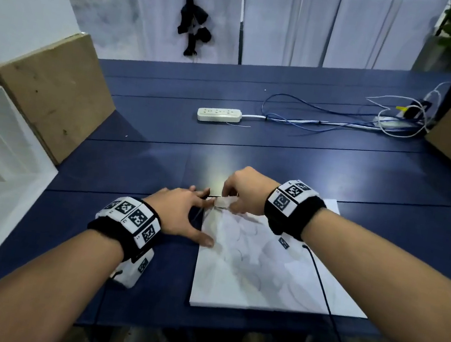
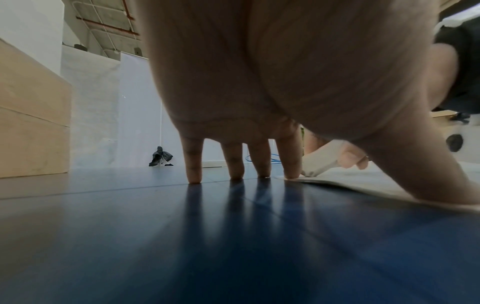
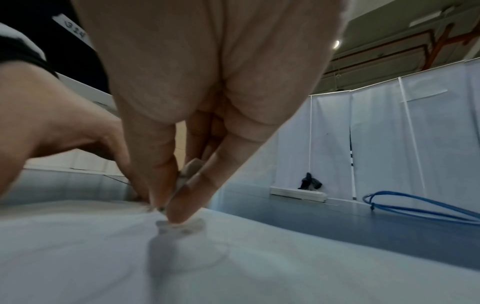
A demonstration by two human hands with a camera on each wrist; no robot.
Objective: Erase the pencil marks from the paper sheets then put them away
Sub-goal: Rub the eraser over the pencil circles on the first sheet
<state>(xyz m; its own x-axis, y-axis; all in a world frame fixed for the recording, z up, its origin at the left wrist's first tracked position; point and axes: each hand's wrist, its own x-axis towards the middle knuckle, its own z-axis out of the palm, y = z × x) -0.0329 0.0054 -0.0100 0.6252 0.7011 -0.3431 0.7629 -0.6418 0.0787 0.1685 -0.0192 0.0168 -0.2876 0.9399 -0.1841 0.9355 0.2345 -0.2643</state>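
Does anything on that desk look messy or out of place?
Only the blue and white cables lying in a loose tangle at the table's far right. The paper sheets lie flat, faint pencil curves showing.

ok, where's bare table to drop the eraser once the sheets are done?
Bare blue table runs between the power strip and the hands, and left of the paper sheets toward the cardboard box. Crowded: the far right, with tangled cables, and the sheets' far-left corner, where the left hand presses and the right hand pinches the eraser.
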